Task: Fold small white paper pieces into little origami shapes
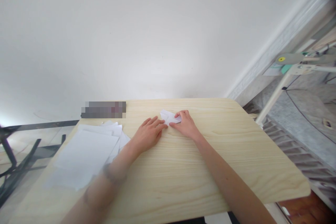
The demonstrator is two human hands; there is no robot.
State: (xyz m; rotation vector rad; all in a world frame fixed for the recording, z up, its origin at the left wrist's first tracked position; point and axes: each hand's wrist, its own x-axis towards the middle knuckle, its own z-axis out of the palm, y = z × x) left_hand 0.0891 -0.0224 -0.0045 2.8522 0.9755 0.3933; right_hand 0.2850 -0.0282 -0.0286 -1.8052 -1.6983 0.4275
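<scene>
A small folded piece of white paper (168,116) lies on the light wooden table (210,161) near its far edge. My left hand (148,134) rests flat beside it, fingers stretched out, fingertips touching the paper's left edge. My right hand (185,124) lies on the paper's right part with its fingers curled and pressed down on it. Both forearms reach in from the near edge.
A loose stack of white paper sheets (86,154) lies on the table's left side. A blurred dark object (103,109) sits at the far left edge. A white wall stands behind. A drying rack (296,73) and black frame (15,161) flank the table.
</scene>
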